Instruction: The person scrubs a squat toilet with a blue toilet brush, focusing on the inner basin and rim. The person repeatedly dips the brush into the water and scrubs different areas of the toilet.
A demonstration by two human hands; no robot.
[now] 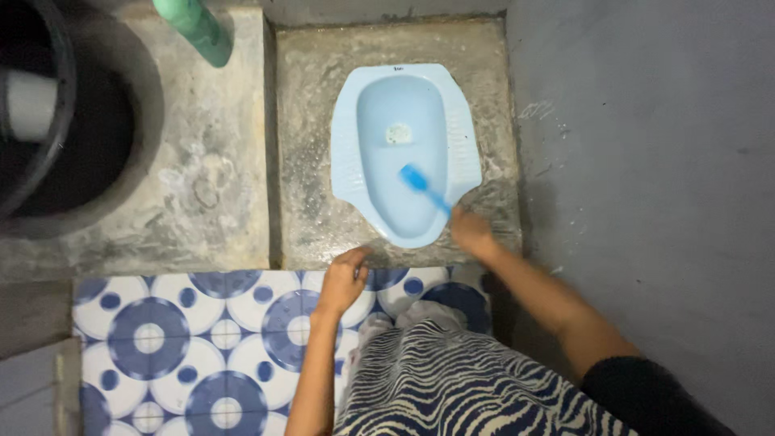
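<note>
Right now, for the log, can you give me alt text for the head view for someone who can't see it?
Seen from above, a person's right hand holds a blue brush inside a light blue squat toilet set in a concrete floor. Their left hand rests at the edge of blue-and-white patterned tiles; a dark bucket and green bottle sit at upper left.

The right hand [471, 232] holds a blue brush [423, 186] inside the blue squat pan [464, 145].

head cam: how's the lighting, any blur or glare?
Head view: dim, uneven light, brightest on the blue squat pan and patterned tiles; dark tub lost in shadow; right hand and brush slightly soft; no harsh glare; left hand readable.
</note>
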